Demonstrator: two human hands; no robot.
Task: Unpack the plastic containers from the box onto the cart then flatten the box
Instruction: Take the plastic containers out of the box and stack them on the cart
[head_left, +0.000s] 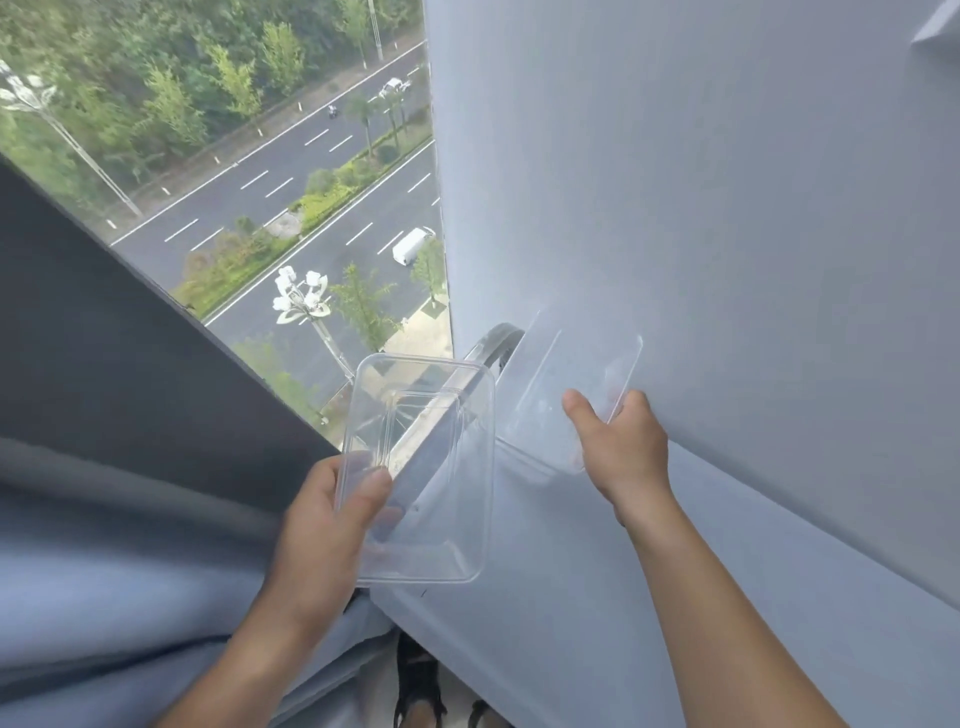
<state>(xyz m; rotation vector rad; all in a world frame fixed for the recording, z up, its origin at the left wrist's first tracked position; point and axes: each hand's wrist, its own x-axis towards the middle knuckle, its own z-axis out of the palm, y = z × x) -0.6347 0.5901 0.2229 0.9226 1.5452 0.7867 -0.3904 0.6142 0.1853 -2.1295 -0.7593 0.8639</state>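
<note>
Pinching grip, left hand (327, 525) on near rim of clear container (423, 467), below window (311, 208); right hand (623, 452) pinching corner of second container (571, 374), right of window. Could slip or flex loose: slick plastic, edge-only holds.

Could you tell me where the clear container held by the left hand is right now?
In the head view, the clear container is lower centre, gripped by the left hand, just left of the second container in the right hand.

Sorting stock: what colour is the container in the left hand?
The container is clear, colourless plastic; the head view shows it.
</note>
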